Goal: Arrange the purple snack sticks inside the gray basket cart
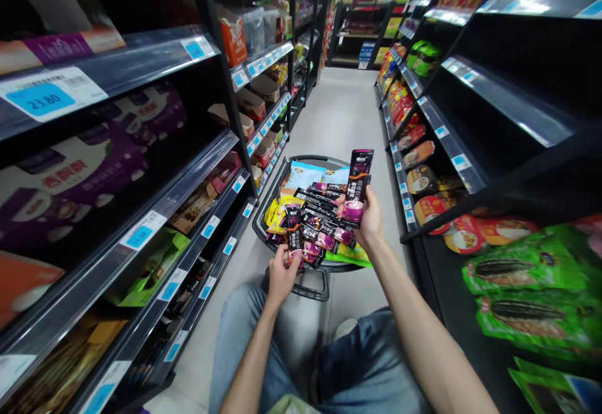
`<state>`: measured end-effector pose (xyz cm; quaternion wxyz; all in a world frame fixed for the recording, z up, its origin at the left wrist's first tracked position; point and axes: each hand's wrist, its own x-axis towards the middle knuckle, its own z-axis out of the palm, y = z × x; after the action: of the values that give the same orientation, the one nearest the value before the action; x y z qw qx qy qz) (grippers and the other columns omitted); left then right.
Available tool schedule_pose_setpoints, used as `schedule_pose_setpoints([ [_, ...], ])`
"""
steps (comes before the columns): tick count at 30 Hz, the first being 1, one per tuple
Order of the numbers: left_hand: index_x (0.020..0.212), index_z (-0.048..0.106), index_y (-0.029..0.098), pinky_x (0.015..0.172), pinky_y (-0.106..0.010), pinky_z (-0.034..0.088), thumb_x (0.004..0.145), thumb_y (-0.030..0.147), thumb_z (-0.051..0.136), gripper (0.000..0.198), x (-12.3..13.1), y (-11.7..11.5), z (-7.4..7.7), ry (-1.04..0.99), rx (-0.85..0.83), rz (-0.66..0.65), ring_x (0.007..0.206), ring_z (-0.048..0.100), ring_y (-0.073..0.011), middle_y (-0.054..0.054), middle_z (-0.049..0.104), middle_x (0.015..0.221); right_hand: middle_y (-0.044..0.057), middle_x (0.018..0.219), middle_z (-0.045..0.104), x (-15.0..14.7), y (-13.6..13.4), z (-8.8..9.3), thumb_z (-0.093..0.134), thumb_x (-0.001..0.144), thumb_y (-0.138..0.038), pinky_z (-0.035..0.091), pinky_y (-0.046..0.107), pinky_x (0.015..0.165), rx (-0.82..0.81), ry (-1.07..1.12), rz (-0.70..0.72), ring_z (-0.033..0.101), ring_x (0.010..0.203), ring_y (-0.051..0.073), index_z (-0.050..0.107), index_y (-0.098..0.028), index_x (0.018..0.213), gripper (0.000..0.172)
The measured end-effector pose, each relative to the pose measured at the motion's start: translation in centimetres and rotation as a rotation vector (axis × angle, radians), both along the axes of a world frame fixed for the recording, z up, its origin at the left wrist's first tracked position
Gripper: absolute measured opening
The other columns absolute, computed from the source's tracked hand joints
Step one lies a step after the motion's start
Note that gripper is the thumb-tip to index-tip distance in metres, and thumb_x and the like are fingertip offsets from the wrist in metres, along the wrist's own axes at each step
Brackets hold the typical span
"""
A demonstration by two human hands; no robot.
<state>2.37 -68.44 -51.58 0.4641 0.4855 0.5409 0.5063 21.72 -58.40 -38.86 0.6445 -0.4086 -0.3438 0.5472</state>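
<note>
Two hands over basket: right hand raised, fingers gripping sachet (upright); left hand pinching another sachet.

Sachets in basket (between shelves)

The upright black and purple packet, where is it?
In the head view, the upright black and purple packet sits just right of centre, held by the right hand above the shopping basket full of similar packets.
</note>
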Motion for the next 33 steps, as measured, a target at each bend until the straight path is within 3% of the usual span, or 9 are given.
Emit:
schedule_pose_setpoints([
  [5,0.101,0.057,0.021,0.053,-0.024,0.058,0.09,0.057,0.063,0.039,0.07,0.06,0.04,0.053,0.004,0.013,0.06,0.063,-0.0157,0.0,0.067,0.072,0.001,0.069,0.065,-0.22,0.15,0.23,0.07,0.076,-0.068,0.038,0.022,0.037,-0.006,0.045,0.002,0.051,0.047,0.01,0.058,-0.02,0.085,0.051],
  [9,0.103,0.057,0.02,0.052,-0.023,0.056,0.088,0.056,0.064,0.04,0.13,0.11,-0.02,0.059,0.015,0.021,0.058,0.063,-0.0153,0.0,0.068,0.073,-0.007,0.068,0.058,-0.35,0.18,0.06,0.092,0.06,-0.044,0.04,0.017,0.042,-0.004,0.046,-0.049,0.048,0.051,0.007,0.048,-0.023,0.078,0.052],
  [13,0.103,0.058,0.02,0.053,-0.024,0.057,0.086,0.057,0.066,0.042,0.15,0.13,0.04,0.055,0.009,0.04,0.059,0.064,-0.0158,0.0,0.068,0.072,-0.008,0.068,0.057,-0.27,0.11,0.13,0.093,0.055,-0.028,0.034,0.015,0.039,0.008,0.053,-0.097,0.043,0.05,0.005,0.047,-0.022,0.076,0.051],
  [17,0.1,0.058,0.02,0.054,-0.024,0.057,0.084,0.06,0.067,0.044,0.2,0.09,0.29,0.029,-0.023,0.058,0.061,0.065,-0.0168,-0.001,0.069,0.073,0.0,0.077,0.069,-0.04,0.09,0.46,0.082,0.068,-0.037,0.041,0.019,0.04,-0.055,0.122,-0.038,0.055,0.053,0.009,0.055,-0.02,0.079,0.033],
  [21,0.103,0.054,0.021,0.053,-0.026,0.06,0.087,0.059,0.064,0.042,0.21,0.0,0.57,-0.019,-0.014,0.02,0.064,0.066,-0.0171,-0.001,0.07,0.078,0.004,0.08,0.074,-0.01,0.12,0.56,0.076,0.077,-0.049,0.05,0.025,0.044,-0.099,0.086,-0.056,0.064,0.056,0.014,0.061,-0.019,0.087,0.035],
  [26,0.102,0.053,0.021,0.052,-0.025,0.059,0.09,0.056,0.062,0.038,0.15,0.04,0.42,0.032,0.027,-0.008,0.061,0.064,-0.016,-0.001,0.071,0.077,0.001,0.075,0.07,-0.13,0.22,0.49,0.08,0.074,-0.055,0.049,0.024,0.042,-0.109,0.117,-0.089,0.06,0.05,0.011,0.066,-0.017,0.091,0.045],
  [30,0.102,0.054,0.022,0.055,-0.025,0.058,0.089,0.056,0.063,0.038,0.12,0.12,0.11,0.045,0.017,-0.013,0.065,0.068,-0.0174,-0.001,0.072,0.079,-0.006,0.066,0.06,-0.32,0.15,0.39,0.092,0.061,-0.042,0.046,0.018,0.042,-0.062,0.109,-0.112,0.053,0.047,0.006,0.064,-0.018,0.087,0.045],
  [33,0.102,0.055,0.022,0.054,-0.024,0.056,0.089,0.056,0.063,0.038,0.09,0.1,0.07,0.062,0.012,-0.014,0.063,0.067,-0.017,-0.002,0.072,0.079,-0.009,0.055,0.053,-0.33,0.02,0.21,0.09,0.062,-0.035,0.041,0.018,0.039,-0.074,0.043,-0.107,0.049,0.043,0.007,0.064,-0.019,0.095,0.045],
])
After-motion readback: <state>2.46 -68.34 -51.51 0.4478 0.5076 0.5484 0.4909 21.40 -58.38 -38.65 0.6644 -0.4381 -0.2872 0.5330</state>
